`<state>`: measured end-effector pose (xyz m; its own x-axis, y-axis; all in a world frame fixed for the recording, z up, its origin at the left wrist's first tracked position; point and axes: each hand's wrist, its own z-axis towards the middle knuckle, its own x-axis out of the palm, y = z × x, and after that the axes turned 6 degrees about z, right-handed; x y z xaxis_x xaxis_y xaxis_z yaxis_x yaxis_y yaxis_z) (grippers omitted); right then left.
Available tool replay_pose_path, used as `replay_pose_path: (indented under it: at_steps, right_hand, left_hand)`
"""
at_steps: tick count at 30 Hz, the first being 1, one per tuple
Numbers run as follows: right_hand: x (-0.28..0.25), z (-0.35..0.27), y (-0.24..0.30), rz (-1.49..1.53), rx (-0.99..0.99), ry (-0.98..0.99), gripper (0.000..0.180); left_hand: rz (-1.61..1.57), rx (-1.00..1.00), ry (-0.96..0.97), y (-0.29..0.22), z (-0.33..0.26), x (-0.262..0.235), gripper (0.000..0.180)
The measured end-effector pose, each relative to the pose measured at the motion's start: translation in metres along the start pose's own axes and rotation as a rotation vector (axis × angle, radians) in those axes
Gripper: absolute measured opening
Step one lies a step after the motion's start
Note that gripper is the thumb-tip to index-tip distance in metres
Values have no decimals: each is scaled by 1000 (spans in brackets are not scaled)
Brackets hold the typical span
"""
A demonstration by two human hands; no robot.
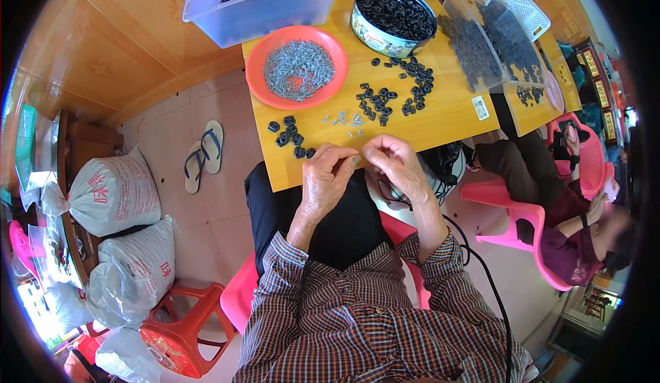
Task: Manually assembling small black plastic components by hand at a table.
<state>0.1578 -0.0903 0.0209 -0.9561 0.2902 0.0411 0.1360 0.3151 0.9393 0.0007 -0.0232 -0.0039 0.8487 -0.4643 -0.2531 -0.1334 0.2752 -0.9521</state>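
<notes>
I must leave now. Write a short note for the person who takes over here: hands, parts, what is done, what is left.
Left hand and right hand meet at the table edge, fingertips pinching something too small to tell.
Grey metal clips fill the orange plate; a few loose clips lie nearby.
Black rings are scattered mid-table; a small group of black pieces sits left, seemingly done.
Round tin still full.

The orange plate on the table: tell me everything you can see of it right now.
The orange plate is a round, shallow dish with a raised rim, and looks like plastic. It lies flat on the yellow wooden table near its left edge, just in front of the clear plastic tub. A loose heap of small grey metal pieces fills its middle, with bits of orange showing through. Neither hand touches it; the left hand is nearer, down at the table's front edge.
</notes>
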Motion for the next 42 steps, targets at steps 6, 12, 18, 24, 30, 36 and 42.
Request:
replay_pose_path:
  at_steps: [6,12,18,24,30,36,42]
  right_hand:
    - [-18,28,-12,-617,-708,-599,12]
    - [-25,36,-13,-882,-681,-649,20]
    - [-21,34,-14,-795,-649,-605,20]
    - [-19,31,-10,-882,-665,-589,17]
    - [-17,34,-10,-1054,-704,-611,12]
    - [-15,33,-11,-948,-681,-610,11]
    - [-12,33,-10,-949,-653,-593,11]
  left_hand:
    - [-1,9,-27,0,1,-1,6]
    - [-24,-33,-35,-2,2,-2,5]
    - [-9,-34,-65,-5,1,-2,5]
    - [1,-51,-46,-3,1,-2,6]
    - [-13,-67,-42,-3,1,-4,6]
    - [-39,-67,-35,0,1,-2,7]
    - [-33,-59,-39,1,1,-4,7]
